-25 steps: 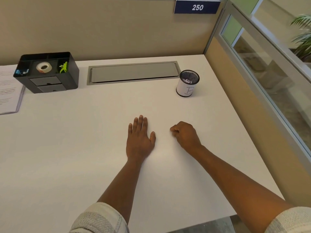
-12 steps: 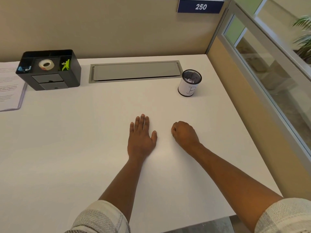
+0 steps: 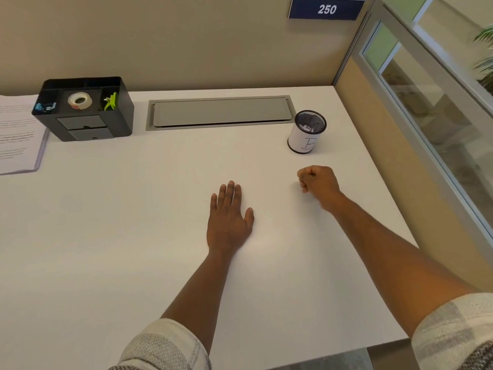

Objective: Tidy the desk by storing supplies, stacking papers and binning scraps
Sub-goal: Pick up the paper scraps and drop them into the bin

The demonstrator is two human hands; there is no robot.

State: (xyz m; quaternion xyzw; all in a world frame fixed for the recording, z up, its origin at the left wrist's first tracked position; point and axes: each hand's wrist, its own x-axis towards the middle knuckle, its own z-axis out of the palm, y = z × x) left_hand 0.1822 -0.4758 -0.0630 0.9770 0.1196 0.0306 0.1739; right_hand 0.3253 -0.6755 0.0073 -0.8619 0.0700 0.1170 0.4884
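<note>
My left hand [image 3: 228,217] lies flat on the white desk [image 3: 120,222], fingers straight and together. My right hand [image 3: 318,182] is curled into a fist just above the desk, a short way in front of the mesh cup [image 3: 306,136] with a white label, which holds paper scraps. Nothing shows in the fist. At the back left, a black organizer [image 3: 88,129] holds a tape roll [image 3: 79,100], a green clip [image 3: 111,101] and blue clips [image 3: 44,106]. A stack of printed papers [image 3: 18,134] lies left of it.
A grey cable hatch [image 3: 221,112] is set into the desk at the back. A beige partition runs behind, with a sign reading 250 [image 3: 326,8]. A glass partition [image 3: 426,116] borders the right side. The desk's front edge is near my sleeves.
My right fist has moved forward and to the right, closer to the mesh cup. The left hand has stayed flat in place.
</note>
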